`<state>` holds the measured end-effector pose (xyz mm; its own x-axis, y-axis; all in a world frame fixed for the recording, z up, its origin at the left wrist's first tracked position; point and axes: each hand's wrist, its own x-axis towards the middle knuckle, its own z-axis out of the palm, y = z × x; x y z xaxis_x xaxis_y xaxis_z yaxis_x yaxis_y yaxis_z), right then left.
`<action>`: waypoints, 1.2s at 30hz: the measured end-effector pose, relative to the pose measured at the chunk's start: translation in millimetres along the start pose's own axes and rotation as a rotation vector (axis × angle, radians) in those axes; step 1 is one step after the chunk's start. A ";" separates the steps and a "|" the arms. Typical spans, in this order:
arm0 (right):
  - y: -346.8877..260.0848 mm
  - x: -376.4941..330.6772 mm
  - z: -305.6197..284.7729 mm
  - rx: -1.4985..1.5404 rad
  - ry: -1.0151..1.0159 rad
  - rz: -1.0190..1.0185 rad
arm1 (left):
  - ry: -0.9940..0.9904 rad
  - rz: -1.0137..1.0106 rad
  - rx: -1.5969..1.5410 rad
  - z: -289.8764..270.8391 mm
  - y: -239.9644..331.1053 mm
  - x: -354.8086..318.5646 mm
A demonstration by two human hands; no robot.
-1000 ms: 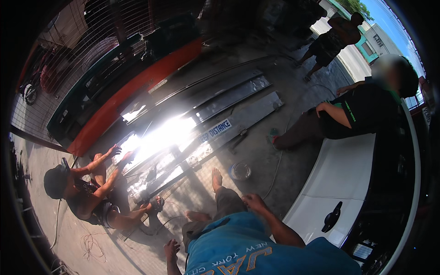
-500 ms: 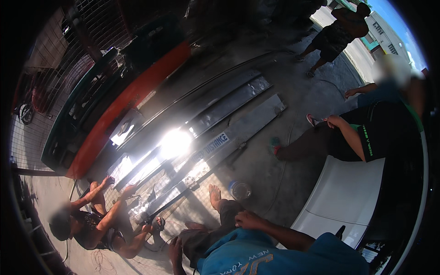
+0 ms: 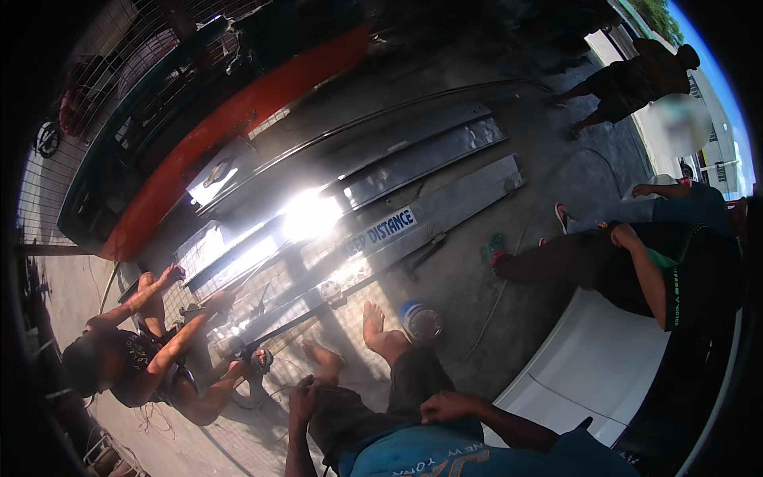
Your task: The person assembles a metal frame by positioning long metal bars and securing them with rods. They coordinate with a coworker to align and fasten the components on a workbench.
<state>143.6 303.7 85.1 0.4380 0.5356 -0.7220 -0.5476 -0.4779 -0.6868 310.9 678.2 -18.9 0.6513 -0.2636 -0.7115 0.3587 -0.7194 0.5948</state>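
My left hand (image 3: 303, 399) rests on my left knee, its fingers dark against the trousers and hard to make out. On my right thigh lies my right hand (image 3: 445, 407), fingers curled in with nothing seen in them. Both bare feet are on the concrete. Beyond them stretches a long grey metal beam (image 3: 453, 205) bearing a white strip with blue lettering. A round clear container with a blue rim (image 3: 420, 319) stands by my right foot. At the left a crouching co-worker (image 3: 131, 362) reaches toward the near end of the metal pieces.
Behind the beam lie more long metal pieces (image 3: 429, 168), with strong sun glare. An orange and green panel (image 3: 238, 135) stands by wire mesh. Seated people (image 3: 612, 262) are at the right, above a white curved panel (image 3: 588, 358). Another person (image 3: 636, 87) stands far right.
The view has shifted, bringing more of my legs and feet into sight. My left hand now shows higher, on the knee. My right hand stays at the thigh.
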 end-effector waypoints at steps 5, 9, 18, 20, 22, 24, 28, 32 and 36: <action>9.8 23.3 10.8 -0.036 -0.115 0.054 | -0.027 0.033 0.065 -0.1 -27.8 31.6; 18.0 45.0 7.2 0.056 -0.192 0.037 | -0.074 0.012 0.072 -5.9 -25.8 68.0; 20.2 211.9 -89.7 -0.147 0.368 -0.035 | -0.004 0.100 0.113 -2.8 -47.1 176.7; 30.6 267.4 -98.9 -0.082 0.414 -0.012 | 0.054 0.070 0.094 -0.9 -53.9 172.5; 57.8 323.4 -92.0 -0.001 0.445 -0.050 | 0.069 -0.023 0.014 -2.4 -37.7 149.4; 54.9 353.1 -88.6 0.042 0.431 -0.083 | 0.016 -0.076 0.066 0.8 -42.7 118.9; 38.8 394.4 -102.5 0.021 0.313 -0.089 | -0.127 0.094 0.409 34.8 -125.3 75.3; 45.1 446.5 -113.1 -0.048 0.380 -0.202 | -0.125 0.094 0.760 59.4 -70.4 89.1; 56.0 483.4 -128.4 -0.211 0.470 -0.313 | 0.001 0.082 0.587 63.2 -93.0 136.9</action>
<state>416.2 446.4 -313.1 0.8502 0.3307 -0.4096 -0.2096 -0.5010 -0.8397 324.4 668.5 -195.2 0.6623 -0.3326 -0.6714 -0.1226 -0.9321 0.3409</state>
